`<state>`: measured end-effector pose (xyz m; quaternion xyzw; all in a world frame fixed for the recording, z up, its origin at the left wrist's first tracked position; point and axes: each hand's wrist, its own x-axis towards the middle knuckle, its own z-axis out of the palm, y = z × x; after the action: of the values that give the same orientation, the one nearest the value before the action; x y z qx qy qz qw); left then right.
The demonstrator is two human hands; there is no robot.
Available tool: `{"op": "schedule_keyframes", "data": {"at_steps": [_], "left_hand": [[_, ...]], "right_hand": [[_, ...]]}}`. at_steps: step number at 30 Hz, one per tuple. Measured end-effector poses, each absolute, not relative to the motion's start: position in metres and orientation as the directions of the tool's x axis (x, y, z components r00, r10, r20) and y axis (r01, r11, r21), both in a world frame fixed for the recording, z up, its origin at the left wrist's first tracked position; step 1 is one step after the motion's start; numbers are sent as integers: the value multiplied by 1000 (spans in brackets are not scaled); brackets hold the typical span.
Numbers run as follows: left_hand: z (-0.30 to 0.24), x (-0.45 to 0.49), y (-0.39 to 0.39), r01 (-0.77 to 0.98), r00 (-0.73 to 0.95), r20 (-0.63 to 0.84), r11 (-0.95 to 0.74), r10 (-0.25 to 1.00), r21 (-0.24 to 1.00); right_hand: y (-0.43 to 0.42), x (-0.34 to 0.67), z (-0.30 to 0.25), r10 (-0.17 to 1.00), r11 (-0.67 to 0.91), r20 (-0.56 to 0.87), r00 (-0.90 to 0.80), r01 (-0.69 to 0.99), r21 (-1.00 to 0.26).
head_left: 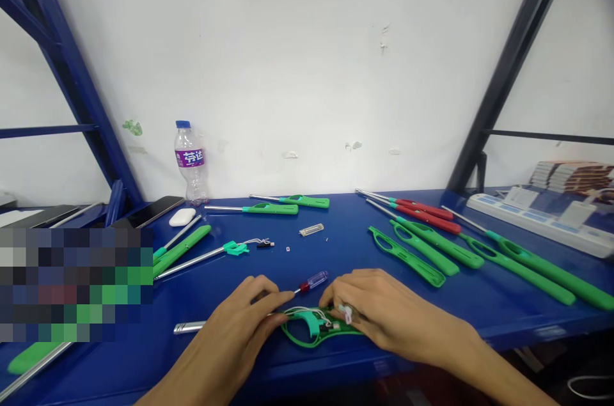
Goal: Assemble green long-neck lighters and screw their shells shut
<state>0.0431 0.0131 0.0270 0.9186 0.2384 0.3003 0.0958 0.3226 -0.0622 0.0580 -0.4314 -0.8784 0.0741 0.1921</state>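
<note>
The person's left hand point(254, 313) pinches the left end of an opened green lighter shell point(307, 343), thumb and forefinger nearly meeting at its rim. The shell lies near the front edge of the blue table point(163, 310), between both hands. A metal tube point(189, 327) sticks out to the left from beneath the left hand. Inside the shell sit a teal trigger point(313, 324), thin white wires and a small black part point(329, 327).

The right hand point(371, 307) is bent over the right end of the shell, its thumb and fingers pinching a small clear piece point(346, 312) with a whitish tip; the fingers hide the rest of that piece.

Just behind the shell lies a screwdriver point(315, 281) with a purple handle and red collar, its shaft pointing at the left forefinger. Farther back are a loose clear piece point(311, 229) and a bottle point(190, 166) by the wall. To the right lie an empty green half-shell point(407, 257), more green lighters point(439, 243) and red lighters point(426, 208).
</note>
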Motion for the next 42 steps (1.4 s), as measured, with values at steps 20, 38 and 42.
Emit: {"op": "schedule_keyframes", "data": {"at_steps": [20, 38, 42], "left_hand": [[24, 53, 6, 340, 703, 635, -936, 320, 95], [29, 82, 7, 383, 623, 668, -904, 406, 191], [23, 89, 7, 353, 616, 682, -912, 393, 208]], "right_hand": [[-55, 302, 40, 546, 725, 653, -525, 687, -54], [-56, 302, 35, 667, 695, 658, -350, 611, -379], [-60, 311, 39, 733, 606, 625, -269, 675, -420]]}}
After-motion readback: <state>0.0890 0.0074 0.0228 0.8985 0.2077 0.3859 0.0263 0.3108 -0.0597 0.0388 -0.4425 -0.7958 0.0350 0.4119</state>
